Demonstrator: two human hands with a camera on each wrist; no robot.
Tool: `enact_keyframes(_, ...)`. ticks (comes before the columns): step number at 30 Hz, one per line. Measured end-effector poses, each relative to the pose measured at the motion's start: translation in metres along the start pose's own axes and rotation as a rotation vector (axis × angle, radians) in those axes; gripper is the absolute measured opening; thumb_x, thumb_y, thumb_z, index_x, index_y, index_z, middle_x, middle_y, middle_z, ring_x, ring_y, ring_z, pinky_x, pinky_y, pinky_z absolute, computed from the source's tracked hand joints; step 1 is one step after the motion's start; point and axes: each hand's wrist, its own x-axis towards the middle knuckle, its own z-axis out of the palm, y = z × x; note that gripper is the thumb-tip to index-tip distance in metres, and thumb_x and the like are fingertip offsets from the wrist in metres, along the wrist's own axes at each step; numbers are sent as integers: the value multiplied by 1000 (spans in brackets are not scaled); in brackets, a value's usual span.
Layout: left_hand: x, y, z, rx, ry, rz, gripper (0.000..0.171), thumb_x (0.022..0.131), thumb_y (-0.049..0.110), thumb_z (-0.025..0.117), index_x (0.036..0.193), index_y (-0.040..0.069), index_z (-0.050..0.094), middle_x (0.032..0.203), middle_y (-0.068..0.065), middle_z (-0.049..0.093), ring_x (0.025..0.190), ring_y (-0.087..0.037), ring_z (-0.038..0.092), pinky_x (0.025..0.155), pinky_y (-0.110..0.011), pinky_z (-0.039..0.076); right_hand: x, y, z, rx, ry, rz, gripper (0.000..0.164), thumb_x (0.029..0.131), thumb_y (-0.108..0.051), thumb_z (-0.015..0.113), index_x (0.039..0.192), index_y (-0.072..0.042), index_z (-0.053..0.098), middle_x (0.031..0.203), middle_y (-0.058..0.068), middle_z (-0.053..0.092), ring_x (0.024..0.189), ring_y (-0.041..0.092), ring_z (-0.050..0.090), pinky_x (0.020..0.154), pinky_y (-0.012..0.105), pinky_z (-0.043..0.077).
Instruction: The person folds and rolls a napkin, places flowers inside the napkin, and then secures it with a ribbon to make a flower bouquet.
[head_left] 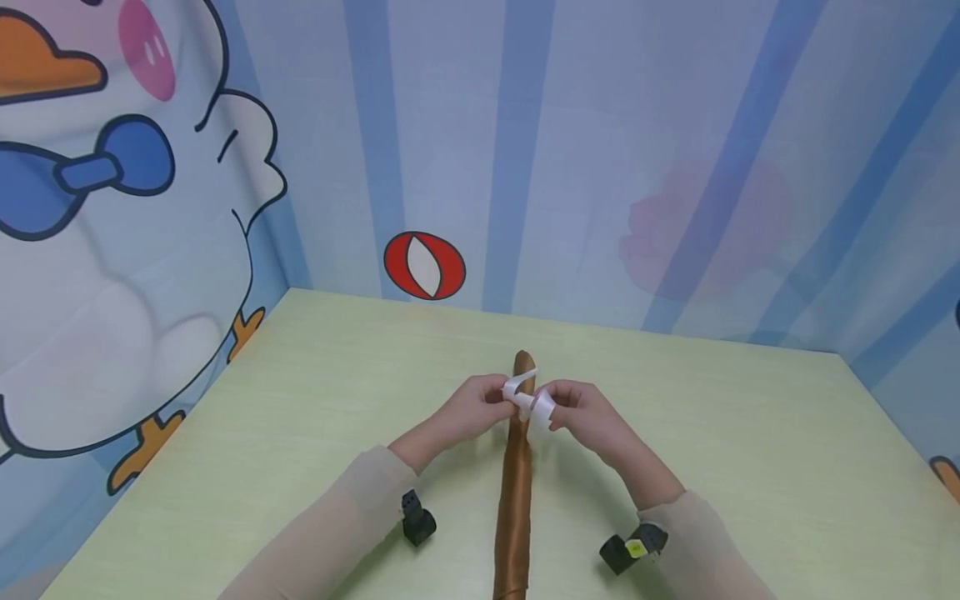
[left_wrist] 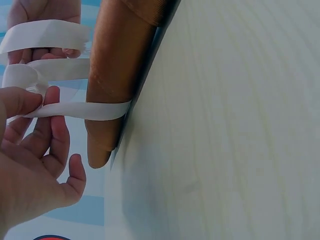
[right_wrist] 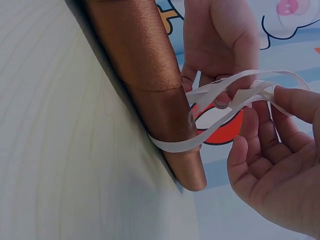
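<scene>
A long, narrow roll of shiny brown fabric [head_left: 515,500] lies on the table, pointing away from me. Near its far, tapered end a white ribbon [left_wrist: 107,111] loops around it, and its two sides cross above the roll. My left hand [head_left: 477,406] pinches one part of the ribbon between thumb and index finger, left of the roll. From the right, my right hand [head_left: 585,412] pinches another part, with a loop standing by its fingers. In the right wrist view the ribbon [right_wrist: 175,146] wraps the roll closely below. The exact crossing is partly hidden by fingers.
The pale green table [head_left: 750,467] stretches out on both sides of the roll. Behind it hangs a blue striped backdrop [head_left: 600,150] with a printed duck and a red-and-white ball. Small black cameras [head_left: 417,518] are strapped at both wrists.
</scene>
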Motion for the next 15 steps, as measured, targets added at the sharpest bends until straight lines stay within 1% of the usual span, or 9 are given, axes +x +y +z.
enact_keyframes(4,0,0,0,-8,14,-11,12,94,10,59,99,3,66,95,-6,67,82,-17,53,76,-30,47,0,1,0,-3,-3,-6,18,92,-1,52,105,8,60,96,8,64,85,15,55,77,35,49)
enact_keyframes(11,-1,0,-3,33,48,-40,13,90,18,66,95,6,71,93,-3,66,85,-18,52,74,-30,46,-1,4,-1,-13,12,3,17,92,-2,53,104,7,61,98,8,65,86,15,56,76,33,50)
enact_keyframes(13,-1,0,-4,42,56,-34,12,89,17,67,94,6,72,92,-2,66,86,-17,53,74,-30,46,-2,4,-1,-13,17,3,17,91,-1,53,103,7,61,98,8,65,86,15,55,76,33,50)
enact_keyframes(15,-1,0,-6,48,73,-27,11,88,12,66,95,6,72,91,-2,66,87,-17,53,74,-30,46,-2,5,-2,-16,20,2,17,91,-2,53,103,7,61,99,8,65,87,15,55,77,34,50)
